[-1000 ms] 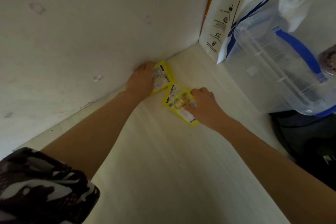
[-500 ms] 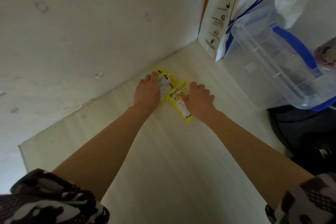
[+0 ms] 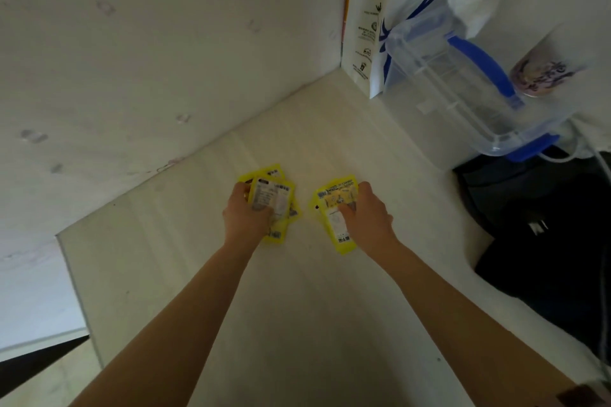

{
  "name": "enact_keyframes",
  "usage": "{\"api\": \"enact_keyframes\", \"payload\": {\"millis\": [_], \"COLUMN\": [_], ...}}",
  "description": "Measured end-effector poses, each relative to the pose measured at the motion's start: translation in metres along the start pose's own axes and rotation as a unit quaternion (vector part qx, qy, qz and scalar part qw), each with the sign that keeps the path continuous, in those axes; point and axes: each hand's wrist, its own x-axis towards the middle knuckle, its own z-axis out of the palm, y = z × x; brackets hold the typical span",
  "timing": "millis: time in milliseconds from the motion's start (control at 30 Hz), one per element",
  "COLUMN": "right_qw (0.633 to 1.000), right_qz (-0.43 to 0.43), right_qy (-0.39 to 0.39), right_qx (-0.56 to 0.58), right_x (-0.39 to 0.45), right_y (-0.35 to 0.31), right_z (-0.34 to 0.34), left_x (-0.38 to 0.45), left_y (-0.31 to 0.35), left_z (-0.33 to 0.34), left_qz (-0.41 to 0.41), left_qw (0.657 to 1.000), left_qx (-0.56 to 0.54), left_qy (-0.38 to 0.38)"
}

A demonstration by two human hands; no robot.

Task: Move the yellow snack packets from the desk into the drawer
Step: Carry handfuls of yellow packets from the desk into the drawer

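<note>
Packets gathered since 1 s ago: left hand (image 3: pixel 246 216) grip clamped on yellow stack (image 3: pixel 271 201), right hand (image 3: pixel 365 211) on second stack (image 3: pixel 335 208), mid-frame above counter (image 3: pixel 297 307). Drawer transfer next.

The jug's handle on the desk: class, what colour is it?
Blue, on the clear plastic jug's handle; the head view shows it best.

Both hands, left (image 3: pixel 246 215) and right (image 3: pixel 367 213), drew their yellow packets (image 3: pixel 271 198) apart, nearer.
</note>
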Motion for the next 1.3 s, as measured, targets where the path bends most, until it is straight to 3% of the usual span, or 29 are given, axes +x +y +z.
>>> {"api": "enact_keyframes", "payload": {"millis": [367, 733, 1033, 1300], "right_qw": [0.991, 0.973, 0.932, 0.866], "right_qz": [-0.023, 0.04, 0.151, 0.233], "right_qy": [0.044, 0.134, 0.212, 0.324], "right_qx": [0.12, 0.184, 0.253, 0.3], "right_x": [-0.109, -0.225, -0.343, -0.424], "right_y": [0.023, 0.025, 0.025, 0.065], "right_z": [-0.001, 0.06, 0.126, 0.14], "left_x": [-0.103, -0.158, -0.202, -0.261], "left_y": [-0.057, -0.106, -0.171, -0.177], "left_z": [-0.011, -0.061, -0.105, -0.088], "left_qz": [0.016, 0.135, 0.186, 0.276], "left_qw": [0.998, 0.979, 0.949, 0.899], "left_qx": [-0.016, 0.008, 0.037, 0.079], "left_qy": [-0.055, -0.154, -0.25, -0.331]}}
